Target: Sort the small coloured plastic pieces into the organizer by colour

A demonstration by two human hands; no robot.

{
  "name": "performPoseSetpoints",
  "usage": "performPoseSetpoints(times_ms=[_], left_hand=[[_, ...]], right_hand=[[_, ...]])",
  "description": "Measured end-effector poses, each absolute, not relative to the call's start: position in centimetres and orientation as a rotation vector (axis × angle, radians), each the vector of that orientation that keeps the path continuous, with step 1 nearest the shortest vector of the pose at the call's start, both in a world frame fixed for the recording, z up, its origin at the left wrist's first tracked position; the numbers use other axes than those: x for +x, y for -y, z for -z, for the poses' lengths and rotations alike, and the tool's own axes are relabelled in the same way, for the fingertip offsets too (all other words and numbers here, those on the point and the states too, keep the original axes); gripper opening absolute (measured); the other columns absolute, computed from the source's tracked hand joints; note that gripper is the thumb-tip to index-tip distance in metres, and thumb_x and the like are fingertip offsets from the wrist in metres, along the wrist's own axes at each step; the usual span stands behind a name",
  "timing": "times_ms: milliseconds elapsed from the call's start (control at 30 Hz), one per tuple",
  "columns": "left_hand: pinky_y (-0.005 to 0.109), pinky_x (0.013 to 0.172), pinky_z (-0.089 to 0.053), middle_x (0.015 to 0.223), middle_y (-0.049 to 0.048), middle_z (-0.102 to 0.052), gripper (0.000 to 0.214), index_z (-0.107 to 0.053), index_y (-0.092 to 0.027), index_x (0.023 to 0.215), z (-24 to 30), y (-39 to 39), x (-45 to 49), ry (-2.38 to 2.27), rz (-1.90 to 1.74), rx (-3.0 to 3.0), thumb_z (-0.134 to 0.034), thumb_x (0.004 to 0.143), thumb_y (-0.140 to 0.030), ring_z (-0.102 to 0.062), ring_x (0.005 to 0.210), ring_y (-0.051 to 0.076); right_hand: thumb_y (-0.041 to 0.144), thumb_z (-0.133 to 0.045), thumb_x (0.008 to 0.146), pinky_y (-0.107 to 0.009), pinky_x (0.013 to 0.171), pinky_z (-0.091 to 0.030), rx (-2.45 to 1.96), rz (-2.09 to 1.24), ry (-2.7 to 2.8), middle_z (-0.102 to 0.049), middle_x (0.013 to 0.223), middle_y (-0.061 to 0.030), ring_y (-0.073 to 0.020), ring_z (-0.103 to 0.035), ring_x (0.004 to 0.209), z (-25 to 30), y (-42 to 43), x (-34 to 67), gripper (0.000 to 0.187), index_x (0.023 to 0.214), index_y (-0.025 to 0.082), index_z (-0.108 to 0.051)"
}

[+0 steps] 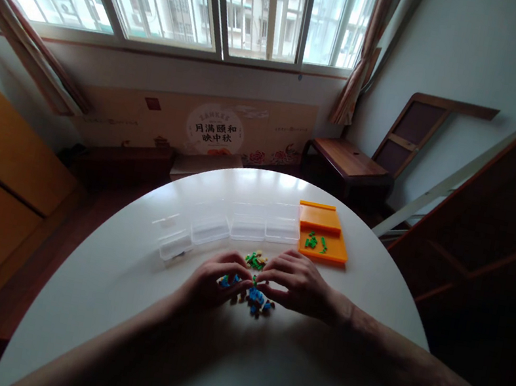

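Over a loose pile of small toy building bricks, my left hand and my right hand meet fingertip to fingertip. Between their pinched thumbs and fingers is a tiny green brick, partly hidden. Blue bricks with some brown and dark ones lie just below the fingers. Green and yellowish bricks sit right behind them. More blue pieces show under my left hand, which partly covers them. An orange tray holding several green bricks stands beyond my right hand.
Clear plastic boxes stand in a curved row behind the hands, reaching the orange tray. All this is on a round white table. Past its far edge are a wooden chair, a printed carton panel and a window.
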State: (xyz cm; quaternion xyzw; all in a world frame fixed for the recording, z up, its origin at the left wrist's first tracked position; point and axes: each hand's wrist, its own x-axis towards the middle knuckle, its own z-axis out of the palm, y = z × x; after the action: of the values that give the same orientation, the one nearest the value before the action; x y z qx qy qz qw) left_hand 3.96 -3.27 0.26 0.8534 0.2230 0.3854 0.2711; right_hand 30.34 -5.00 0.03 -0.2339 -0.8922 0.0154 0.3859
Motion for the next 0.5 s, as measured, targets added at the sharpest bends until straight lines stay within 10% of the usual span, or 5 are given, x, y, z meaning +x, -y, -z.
performPoseSetpoints(times_ms=[500], left_hand=[[0.039,0.085,-0.056,0.108,0.0065,-0.075,0.012,-0.079,-0.025,0.105,-0.1,3.3,3.2,-0.988,-1.014,2.748,-0.072,0.097,-0.028,-0.071,0.092,0.022]], right_hand=[[0.022,-0.078,0.095,-0.039,0.091,-0.051,-1.243,0.054,2.17,-0.079,0.094,-0.0029,-0.0238,-0.072,0.09,-1.8,2.1,37.7,0.002,0.093,0.024,-0.077]])
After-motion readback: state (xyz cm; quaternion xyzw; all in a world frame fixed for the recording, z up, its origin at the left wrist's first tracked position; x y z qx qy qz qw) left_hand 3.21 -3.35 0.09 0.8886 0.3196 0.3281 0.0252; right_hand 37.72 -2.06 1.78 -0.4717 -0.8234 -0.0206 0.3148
